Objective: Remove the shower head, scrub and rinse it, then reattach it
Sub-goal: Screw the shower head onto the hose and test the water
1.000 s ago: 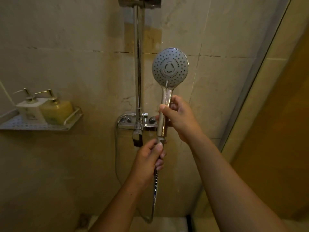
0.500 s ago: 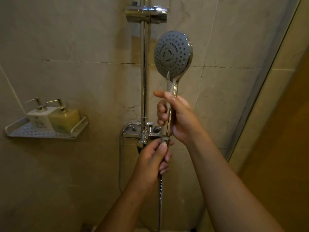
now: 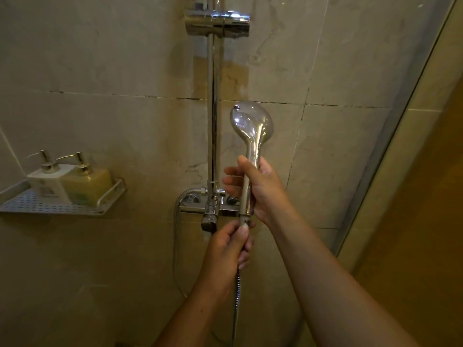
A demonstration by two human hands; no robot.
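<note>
Item: shower head [image 3: 251, 122], chrome, held upright in front of the tiled wall, just right of the riser rail [image 3: 213, 116]; its shiny back faces you (spray face not visible). Your right hand [image 3: 260, 194] wraps the handle, fingers [image 3: 231, 182] curled round it. Your left hand [image 3: 225, 249] sits below, fingers pinching the hose [image 3: 236, 291] where it meets the handle's base. Empty holder bracket [image 3: 217, 22] high on the rail. Wall shelf [image 3: 62, 207], left, carrying two pump bottles [image 3: 72, 184].
</note>
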